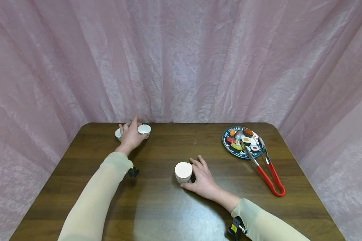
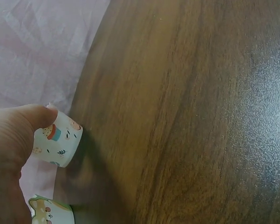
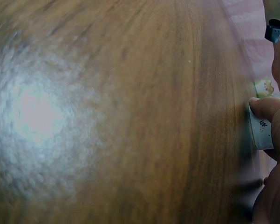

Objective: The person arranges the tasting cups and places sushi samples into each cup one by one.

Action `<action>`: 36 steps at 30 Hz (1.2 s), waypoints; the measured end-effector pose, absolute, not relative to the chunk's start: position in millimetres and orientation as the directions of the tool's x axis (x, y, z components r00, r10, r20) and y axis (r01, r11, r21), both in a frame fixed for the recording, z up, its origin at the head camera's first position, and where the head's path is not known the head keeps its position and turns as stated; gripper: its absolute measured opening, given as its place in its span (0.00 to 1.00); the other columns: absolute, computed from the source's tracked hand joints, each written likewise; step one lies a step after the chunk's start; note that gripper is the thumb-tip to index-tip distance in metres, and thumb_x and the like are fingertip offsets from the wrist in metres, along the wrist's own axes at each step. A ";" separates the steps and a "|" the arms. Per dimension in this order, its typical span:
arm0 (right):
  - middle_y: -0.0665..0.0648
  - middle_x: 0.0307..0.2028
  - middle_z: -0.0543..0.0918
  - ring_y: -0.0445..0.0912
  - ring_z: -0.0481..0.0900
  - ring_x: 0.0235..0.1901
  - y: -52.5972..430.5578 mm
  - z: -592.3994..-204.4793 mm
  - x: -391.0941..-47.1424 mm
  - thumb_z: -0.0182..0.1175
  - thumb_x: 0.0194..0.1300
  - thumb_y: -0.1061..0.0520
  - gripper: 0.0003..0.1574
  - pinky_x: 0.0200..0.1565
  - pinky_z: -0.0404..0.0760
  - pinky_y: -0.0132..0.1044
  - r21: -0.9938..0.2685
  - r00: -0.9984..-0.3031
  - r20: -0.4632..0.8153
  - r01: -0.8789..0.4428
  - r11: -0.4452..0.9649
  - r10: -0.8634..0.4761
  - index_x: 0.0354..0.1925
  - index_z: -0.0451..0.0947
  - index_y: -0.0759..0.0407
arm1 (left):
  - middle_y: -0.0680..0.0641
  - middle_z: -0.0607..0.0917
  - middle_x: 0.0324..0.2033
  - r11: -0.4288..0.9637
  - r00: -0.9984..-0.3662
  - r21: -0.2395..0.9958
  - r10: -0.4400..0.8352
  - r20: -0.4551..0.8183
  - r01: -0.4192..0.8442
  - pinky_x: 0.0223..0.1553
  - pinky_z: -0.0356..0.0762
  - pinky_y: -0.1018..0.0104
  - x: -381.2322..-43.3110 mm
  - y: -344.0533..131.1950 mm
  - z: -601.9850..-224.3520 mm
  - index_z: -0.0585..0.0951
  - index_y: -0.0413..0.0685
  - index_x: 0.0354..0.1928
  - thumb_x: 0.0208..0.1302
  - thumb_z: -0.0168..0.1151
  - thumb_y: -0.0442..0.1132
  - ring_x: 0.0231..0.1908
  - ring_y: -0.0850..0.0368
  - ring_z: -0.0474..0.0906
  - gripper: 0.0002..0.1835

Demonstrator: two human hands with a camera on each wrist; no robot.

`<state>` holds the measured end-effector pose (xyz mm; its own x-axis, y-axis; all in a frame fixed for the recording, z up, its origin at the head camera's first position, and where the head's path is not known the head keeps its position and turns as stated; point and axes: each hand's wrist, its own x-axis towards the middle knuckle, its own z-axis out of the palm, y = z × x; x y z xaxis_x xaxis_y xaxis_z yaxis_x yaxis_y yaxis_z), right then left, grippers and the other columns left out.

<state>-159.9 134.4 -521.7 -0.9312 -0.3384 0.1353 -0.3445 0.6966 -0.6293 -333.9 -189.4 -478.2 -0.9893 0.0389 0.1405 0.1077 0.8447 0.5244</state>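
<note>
At the back left, my left hand (image 1: 132,136) holds a small white paper baking cup (image 1: 144,129) with a scalloped rim. In the left wrist view, its thumb lies against this cup's printed side (image 2: 65,140), which shows a cupcake and small leaves. A second baking cup with a green rim and a bear print (image 2: 51,212) stands beside that hand, partly hidden behind it in the head view. Nearer the middle of the table, my right hand (image 1: 203,180) grips another white scalloped baking cup (image 1: 183,171), thumb at its near side and forefinger by its far side.
On the right of the wooden table (image 1: 169,147) lies a round dark plate (image 1: 226,142) bearing several toy sushi pieces. Red-handled metal tongs (image 1: 266,179) rest with one arm over the plate, the other along its edge. A pink curtain (image 1: 181,67) hangs behind the table.
</note>
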 end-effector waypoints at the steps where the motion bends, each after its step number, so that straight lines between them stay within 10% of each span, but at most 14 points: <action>1: 0.63 0.73 0.67 0.61 0.44 0.78 134.2 -521.8 -159.8 0.79 0.51 0.41 0.43 0.72 0.50 0.65 -0.630 -0.931 0.135 -0.344 0.696 -0.338 0.61 0.78 0.58 | 0.43 0.77 0.67 0.848 -0.989 0.519 0.041 0.140 0.108 0.72 0.17 0.39 -334.1 -190.0 -479.1 0.44 0.45 0.82 0.64 0.72 0.48 0.74 0.33 0.52 0.56; 36: 0.63 0.73 0.67 0.60 0.43 0.78 134.3 -524.3 -161.9 0.79 0.50 0.40 0.42 0.73 0.49 0.64 -0.603 -0.928 0.149 -0.359 0.712 -0.341 0.59 0.80 0.58 | 0.41 0.57 0.78 0.760 -0.898 0.481 0.335 0.285 0.437 0.73 0.29 0.35 -280.1 -174.6 -428.3 0.64 0.52 0.78 0.61 0.68 0.67 0.77 0.37 0.41 0.49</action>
